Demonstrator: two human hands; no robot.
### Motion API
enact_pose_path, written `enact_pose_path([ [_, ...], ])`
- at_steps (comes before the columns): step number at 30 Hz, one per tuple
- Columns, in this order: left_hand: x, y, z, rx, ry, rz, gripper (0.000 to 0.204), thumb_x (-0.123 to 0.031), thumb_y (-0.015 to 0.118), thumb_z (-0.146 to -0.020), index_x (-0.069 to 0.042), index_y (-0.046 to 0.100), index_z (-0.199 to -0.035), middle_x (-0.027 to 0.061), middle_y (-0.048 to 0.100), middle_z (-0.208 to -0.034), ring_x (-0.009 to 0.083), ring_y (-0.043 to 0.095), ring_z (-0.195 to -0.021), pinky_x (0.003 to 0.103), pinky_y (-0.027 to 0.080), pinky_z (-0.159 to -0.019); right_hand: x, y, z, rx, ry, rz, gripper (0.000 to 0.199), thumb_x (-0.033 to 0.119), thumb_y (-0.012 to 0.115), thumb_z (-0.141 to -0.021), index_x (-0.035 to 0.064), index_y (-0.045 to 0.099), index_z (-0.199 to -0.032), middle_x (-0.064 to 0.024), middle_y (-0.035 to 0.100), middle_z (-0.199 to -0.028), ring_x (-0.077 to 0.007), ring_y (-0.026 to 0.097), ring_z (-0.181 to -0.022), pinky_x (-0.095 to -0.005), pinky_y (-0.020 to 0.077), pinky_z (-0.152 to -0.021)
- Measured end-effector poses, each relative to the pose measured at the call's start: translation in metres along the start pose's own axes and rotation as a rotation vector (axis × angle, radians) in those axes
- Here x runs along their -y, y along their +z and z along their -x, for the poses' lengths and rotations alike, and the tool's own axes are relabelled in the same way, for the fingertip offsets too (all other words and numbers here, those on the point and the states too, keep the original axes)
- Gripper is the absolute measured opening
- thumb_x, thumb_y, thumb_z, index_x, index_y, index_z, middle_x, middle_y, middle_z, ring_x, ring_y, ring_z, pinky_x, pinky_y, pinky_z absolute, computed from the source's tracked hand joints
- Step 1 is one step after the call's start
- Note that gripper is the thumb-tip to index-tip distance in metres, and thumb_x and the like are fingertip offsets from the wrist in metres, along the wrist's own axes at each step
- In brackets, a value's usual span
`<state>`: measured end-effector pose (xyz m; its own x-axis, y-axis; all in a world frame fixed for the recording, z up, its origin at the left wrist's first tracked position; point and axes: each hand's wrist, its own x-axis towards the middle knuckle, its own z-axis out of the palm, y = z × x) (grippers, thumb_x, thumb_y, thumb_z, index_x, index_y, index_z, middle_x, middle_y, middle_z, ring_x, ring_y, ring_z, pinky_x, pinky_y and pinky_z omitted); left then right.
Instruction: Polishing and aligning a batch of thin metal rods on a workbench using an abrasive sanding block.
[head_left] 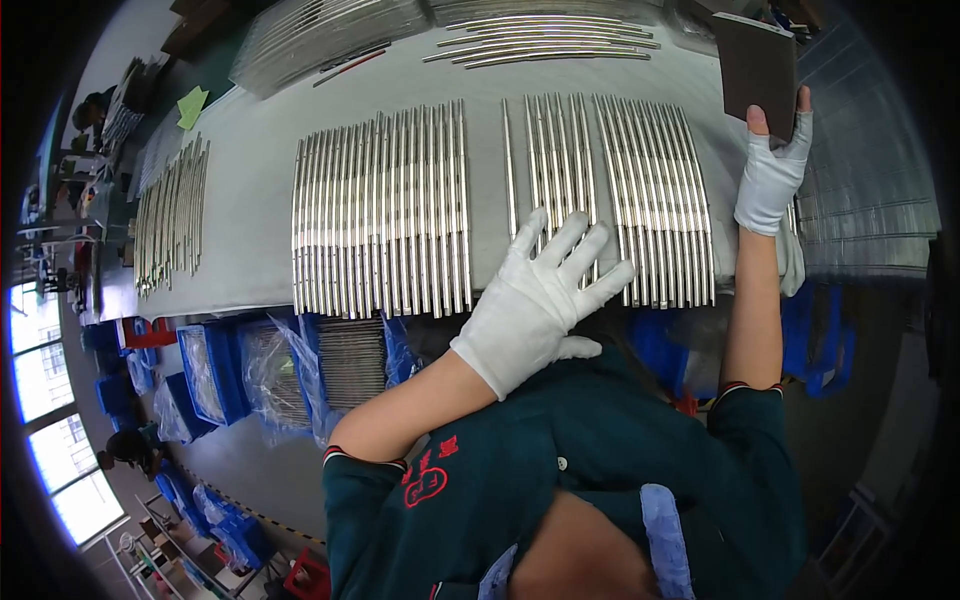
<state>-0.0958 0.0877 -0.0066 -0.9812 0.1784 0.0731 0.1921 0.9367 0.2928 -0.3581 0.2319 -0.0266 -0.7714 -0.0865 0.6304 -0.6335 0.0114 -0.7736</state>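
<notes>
My left hand (545,300), in a white glove, has its fingers spread over the lower part of a small group of slim metal rods (560,140). Whether the fingertips press on them I cannot tell. A single rod (508,150) lies just left of that group. Close on its right is a denser row of rods (660,190), and a wide row (380,210) lies further left. At the far right my right hand (775,180), its glove leaving thumb and fingertip bare, grips a dark brown rectangular sheet (752,70) by its lower edge, above the table.
More rods lie at the table's far edge (550,40) and at its left end (172,220). A clear plastic-wrapped bundle (325,35) sits at the back, near a thin red stick (350,64). Blue crates (215,370) with plastic bags stand below the table's near edge.
</notes>
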Motion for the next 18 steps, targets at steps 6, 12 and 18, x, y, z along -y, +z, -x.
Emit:
enact_pose_path([
  [6,0.009,-0.011,0.022,0.040,-0.095,-0.030,0.087,-0.054,0.076,-0.068,-0.018,0.045,-0.141,0.0164,0.046,-0.140,0.0358,0.041,-0.133,0.059,0.027,-0.110,-0.001,-0.003,-0.002,-0.026,0.001,0.096,0.070,0.018,0.075,-0.088,0.0092,0.039,-0.148,-0.0127,0.053,-0.136,-0.0202,0.055,-0.120,-0.0322,0.0418,-0.107],
  [12,0.015,-0.018,0.042,0.025,-0.178,-0.103,0.088,-0.054,0.077,-0.067,-0.017,0.045,-0.141,0.0167,0.045,-0.140,0.0368,0.041,-0.133,0.060,0.026,-0.109,-0.006,-0.003,-0.002,-0.009,0.000,0.073,0.070,0.017,0.074,-0.089,0.0078,0.038,-0.148,-0.0127,0.053,-0.136,-0.0197,0.054,-0.122,-0.0314,0.0408,-0.107],
  [18,0.010,-0.010,0.030,-0.014,-0.119,-0.011,0.089,-0.053,0.077,-0.067,-0.016,0.044,-0.141,0.0184,0.044,-0.140,0.0400,0.041,-0.131,0.054,0.029,-0.111,-0.007,-0.004,-0.003,0.010,-0.027,0.064,0.069,0.016,0.073,-0.090,0.0083,0.038,-0.148,-0.0126,0.053,-0.136,-0.0195,0.054,-0.122,-0.0310,0.0408,-0.107],
])
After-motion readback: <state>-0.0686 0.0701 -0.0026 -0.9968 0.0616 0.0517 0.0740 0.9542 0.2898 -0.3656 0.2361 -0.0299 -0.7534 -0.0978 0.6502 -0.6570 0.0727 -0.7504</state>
